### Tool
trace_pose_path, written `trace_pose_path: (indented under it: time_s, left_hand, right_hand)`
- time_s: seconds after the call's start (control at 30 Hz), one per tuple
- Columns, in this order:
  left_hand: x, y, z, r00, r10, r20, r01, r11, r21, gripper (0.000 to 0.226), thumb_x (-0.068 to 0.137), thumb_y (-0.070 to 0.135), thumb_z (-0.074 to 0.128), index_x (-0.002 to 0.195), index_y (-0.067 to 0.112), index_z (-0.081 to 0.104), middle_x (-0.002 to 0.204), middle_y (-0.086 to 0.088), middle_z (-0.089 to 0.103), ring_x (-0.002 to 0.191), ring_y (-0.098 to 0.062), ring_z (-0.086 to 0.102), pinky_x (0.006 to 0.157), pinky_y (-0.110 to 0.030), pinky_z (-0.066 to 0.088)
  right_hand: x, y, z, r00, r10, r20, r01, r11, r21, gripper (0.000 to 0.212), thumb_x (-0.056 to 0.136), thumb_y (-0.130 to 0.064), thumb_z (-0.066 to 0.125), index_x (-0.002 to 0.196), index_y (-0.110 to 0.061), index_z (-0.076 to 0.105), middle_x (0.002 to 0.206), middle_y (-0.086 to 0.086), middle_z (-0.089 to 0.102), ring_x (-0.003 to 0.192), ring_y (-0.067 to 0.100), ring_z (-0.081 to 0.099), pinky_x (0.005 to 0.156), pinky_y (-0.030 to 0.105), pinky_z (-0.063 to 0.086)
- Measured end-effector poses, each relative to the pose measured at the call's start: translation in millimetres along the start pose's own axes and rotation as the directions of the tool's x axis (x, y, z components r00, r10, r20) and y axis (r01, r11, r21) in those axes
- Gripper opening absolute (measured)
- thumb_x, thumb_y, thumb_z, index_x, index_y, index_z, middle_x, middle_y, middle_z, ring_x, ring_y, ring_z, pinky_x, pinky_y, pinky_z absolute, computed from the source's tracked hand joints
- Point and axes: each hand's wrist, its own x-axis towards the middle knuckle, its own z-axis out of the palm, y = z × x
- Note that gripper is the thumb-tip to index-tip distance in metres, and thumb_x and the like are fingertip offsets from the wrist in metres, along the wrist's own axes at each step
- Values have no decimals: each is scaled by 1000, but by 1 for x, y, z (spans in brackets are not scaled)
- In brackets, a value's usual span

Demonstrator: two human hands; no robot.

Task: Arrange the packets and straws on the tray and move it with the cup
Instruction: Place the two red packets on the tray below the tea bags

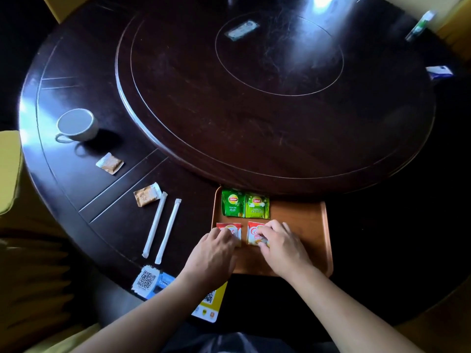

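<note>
An orange tray [305, 225] lies at the table's near edge. Two green tea packets [233, 202] [257, 205] sit side by side at its far left. Below them lie two red-and-white creamer packets. My left hand [216, 253] rests its fingertips on the left creamer packet [229, 228]; my right hand [280, 244] presses on the right creamer packet [253, 231]. Two wrapped white straws [155, 224] [168, 230] lie left of the tray. Two brown sugar packets [147, 194] [110, 163] lie further left. A white cup [76, 124] stands at the far left.
A large dark lazy Susan [267, 98] fills the table's middle, with a small packet [241, 29] on it. QR-code cards [146, 279] and a yellow card [212, 301] lie at the near edge. Other packets [439, 72] [420, 25] lie far right. A yellow chair [10, 171] stands left.
</note>
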Motion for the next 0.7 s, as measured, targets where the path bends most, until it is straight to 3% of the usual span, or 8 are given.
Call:
trace_pose_path:
  time_s: [0.27, 0.7]
  left_hand:
    - [12, 1, 0, 1000, 14, 10, -14, 1000, 0, 46, 82, 39, 59, 126, 33, 50, 123, 7, 53, 111, -18, 50, 95, -32, 48]
    - [13, -2, -2, 999, 28, 25, -28, 1000, -3, 50, 83, 42, 61, 130, 31, 48, 126, 6, 52, 115, -19, 49, 96, -33, 49]
  right_hand:
    - [7, 3, -3, 999, -14, -33, 14, 1000, 6, 31, 87, -16, 65, 117, -22, 65, 115, -2, 60, 102, 25, 53, 83, 42, 51]
    - [9, -3, -6, 1000, 4, -10, -4, 1000, 5, 35, 89, -18, 65, 124, -23, 63, 119, -3, 58, 105, 24, 53, 87, 43, 52]
